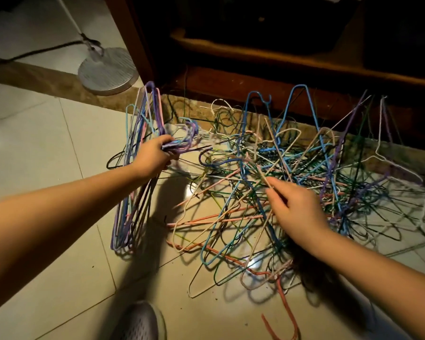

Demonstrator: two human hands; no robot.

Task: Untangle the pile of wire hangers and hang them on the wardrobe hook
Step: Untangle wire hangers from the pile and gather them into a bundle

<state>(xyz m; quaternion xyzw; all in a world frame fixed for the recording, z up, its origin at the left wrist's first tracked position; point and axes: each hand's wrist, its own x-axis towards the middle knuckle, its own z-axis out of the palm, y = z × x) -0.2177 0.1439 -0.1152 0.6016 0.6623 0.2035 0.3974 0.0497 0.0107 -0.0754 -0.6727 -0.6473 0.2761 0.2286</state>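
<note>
The tangled pile of wire hangers [255,168] sprawls over the tiled floor [47,143]. It lies under and beyond the right grip and reaches the foot of the dark wooden wardrobe [231,79]. The bundle of freed hangers [146,104] stands on edge beneath the left grip. Its hooks are gathered in the left hand [155,155], whose fingers are curled tight round them. The right hand [297,207] has thumb and forefinger closed on a pale hanger wire [261,171] near the top of the pile.

That pale wire threads through blue, green and pink neighbours, so a straight pull would likely drag a clump up with it (or spring a hook back at the fingers). If the left grip slackens, the bundle could fan out and slide into the pile just to its right, tangling again.

Beyond the left grip stands a round metal stand base [108,69], with a dark cable [35,51] trailing away from it. A grey shoe [140,322] sits nearer the body than both grips, and an orange hanger [285,303] lies near it, easy to tread on. No wardrobe hook is in view.
</note>
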